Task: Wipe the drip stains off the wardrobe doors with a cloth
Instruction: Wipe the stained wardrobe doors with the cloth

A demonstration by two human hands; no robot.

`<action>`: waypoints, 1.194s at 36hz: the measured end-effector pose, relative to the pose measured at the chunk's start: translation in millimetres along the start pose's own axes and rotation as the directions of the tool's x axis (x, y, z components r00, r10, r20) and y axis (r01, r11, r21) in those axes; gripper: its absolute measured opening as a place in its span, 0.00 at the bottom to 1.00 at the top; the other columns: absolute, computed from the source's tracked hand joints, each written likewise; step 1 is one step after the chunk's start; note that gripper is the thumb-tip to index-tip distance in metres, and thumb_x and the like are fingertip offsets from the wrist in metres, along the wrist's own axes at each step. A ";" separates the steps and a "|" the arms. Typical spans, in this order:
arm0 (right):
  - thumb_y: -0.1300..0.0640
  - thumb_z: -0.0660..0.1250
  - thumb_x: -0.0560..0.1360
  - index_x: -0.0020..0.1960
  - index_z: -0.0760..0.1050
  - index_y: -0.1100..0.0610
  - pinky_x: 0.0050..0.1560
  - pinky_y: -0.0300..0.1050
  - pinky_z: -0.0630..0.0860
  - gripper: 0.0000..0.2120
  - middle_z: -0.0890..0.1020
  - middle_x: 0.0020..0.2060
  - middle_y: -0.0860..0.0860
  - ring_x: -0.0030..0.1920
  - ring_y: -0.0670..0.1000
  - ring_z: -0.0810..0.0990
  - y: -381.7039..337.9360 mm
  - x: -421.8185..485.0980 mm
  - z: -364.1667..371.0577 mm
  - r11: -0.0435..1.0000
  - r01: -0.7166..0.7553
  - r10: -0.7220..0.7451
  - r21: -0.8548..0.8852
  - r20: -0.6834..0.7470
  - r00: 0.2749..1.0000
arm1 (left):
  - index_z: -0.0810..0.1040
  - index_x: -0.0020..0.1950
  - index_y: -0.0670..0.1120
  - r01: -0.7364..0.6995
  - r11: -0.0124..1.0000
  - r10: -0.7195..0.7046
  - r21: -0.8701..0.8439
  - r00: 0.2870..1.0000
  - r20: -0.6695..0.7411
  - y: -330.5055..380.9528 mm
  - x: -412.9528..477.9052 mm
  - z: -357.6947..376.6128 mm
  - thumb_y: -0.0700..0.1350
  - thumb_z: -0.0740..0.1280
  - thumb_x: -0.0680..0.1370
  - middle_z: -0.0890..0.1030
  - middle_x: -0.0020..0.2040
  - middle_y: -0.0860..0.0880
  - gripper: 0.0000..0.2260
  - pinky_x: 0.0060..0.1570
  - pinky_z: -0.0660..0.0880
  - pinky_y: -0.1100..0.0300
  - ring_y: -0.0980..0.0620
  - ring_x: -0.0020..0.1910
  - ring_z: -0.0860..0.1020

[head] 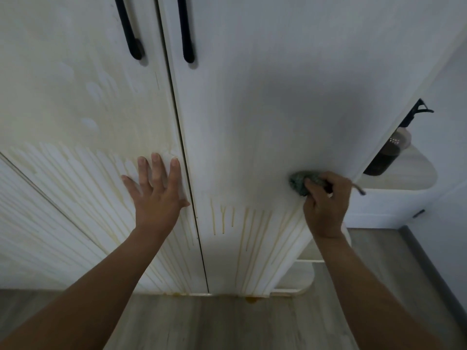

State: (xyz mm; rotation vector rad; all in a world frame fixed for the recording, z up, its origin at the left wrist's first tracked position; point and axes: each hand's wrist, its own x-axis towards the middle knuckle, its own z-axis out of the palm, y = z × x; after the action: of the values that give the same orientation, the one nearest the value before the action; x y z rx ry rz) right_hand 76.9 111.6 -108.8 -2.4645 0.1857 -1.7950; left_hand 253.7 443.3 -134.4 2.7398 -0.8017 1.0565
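Two white wardrobe doors fill the view, the left door [83,117] and the right door [265,102]. Yellowish drip stains [249,236] run down the lower part of the right door, and more drip stains [83,178] streak the left door. My right hand [326,205] grips a bunched green-grey cloth [300,181] and presses it against the right door near its right edge, just above the stains. My left hand [156,193] lies flat on the left door with its fingers spread, beside the gap between the doors.
Two black vertical handles [131,29] [185,29] sit high on the doors. To the right, open rounded shelves [404,178] hold a dark pump bottle [389,152]. Small orange puddles [251,300] lie on the wood floor [214,324] at the doors' base.
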 end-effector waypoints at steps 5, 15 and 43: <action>0.71 0.65 0.78 0.50 0.79 0.60 0.49 0.54 0.73 0.08 0.80 0.47 0.63 0.45 0.65 0.78 2.6 -54.0 5.6 0.999 0.008 0.001 -0.035 0.255 0.967 | 0.41 0.84 0.46 -0.005 1.000 0.004 0.002 1.000 0.013 -0.4 -0.3 -1.0 0.60 0.83 0.59 0.45 0.81 0.34 0.68 0.67 0.55 0.18 0.33 0.81 0.38; 0.78 0.63 0.72 0.44 0.85 0.65 0.46 0.52 0.73 0.14 0.79 0.47 0.65 0.47 0.62 0.74 -4.7 -9.0 6.2 0.986 -0.163 0.161 -0.028 -0.083 0.983 | 0.39 0.84 0.47 -0.024 1.000 0.024 -0.008 1.000 0.007 0.6 0.6 -0.8 0.60 0.83 0.59 0.34 0.82 0.39 0.69 0.67 0.52 0.18 0.34 0.81 0.35; 0.71 0.71 0.77 0.49 0.82 0.61 0.50 0.51 0.71 0.06 0.80 0.43 0.62 0.46 0.59 0.74 26.3 59.9 -19.7 0.986 0.004 -0.059 -0.165 -0.330 0.942 | 0.39 0.84 0.47 -0.023 0.998 0.025 -0.062 0.999 0.037 2.1 1.8 -5.1 0.59 0.84 0.58 0.32 0.82 0.40 0.69 0.66 0.53 0.16 0.35 0.80 0.34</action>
State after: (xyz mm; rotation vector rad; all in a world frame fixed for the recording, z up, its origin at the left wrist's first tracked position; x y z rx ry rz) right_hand 75.1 76.6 -50.0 -2.2500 0.3293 -2.2892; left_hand 250.7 442.1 -129.5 2.7125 -0.8599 0.9702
